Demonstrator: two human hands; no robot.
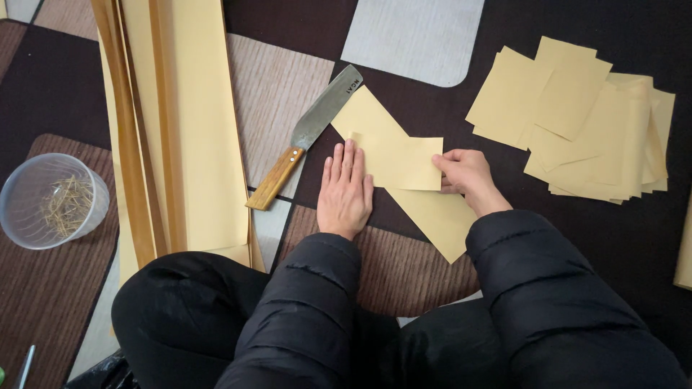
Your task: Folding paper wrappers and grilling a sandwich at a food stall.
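Note:
A long strip of yellow paper (404, 162) lies diagonally on the floor mat, folded over itself in the middle. My left hand (344, 189) lies flat with fingers together, pressing the folded part down at its left edge. My right hand (465, 176) pinches the right edge of the folded flap. A broad knife with a wooden handle (306, 137) rests on the mat just left of my left hand, its blade tip touching the strip's upper end.
A loose pile of cut yellow paper squares (584, 122) sits at the right. Long yellow paper sheets (180, 122) lie at the left. A clear plastic bowl (50, 202) holding thin straw-like bits stands at far left. My knees in black fill the bottom.

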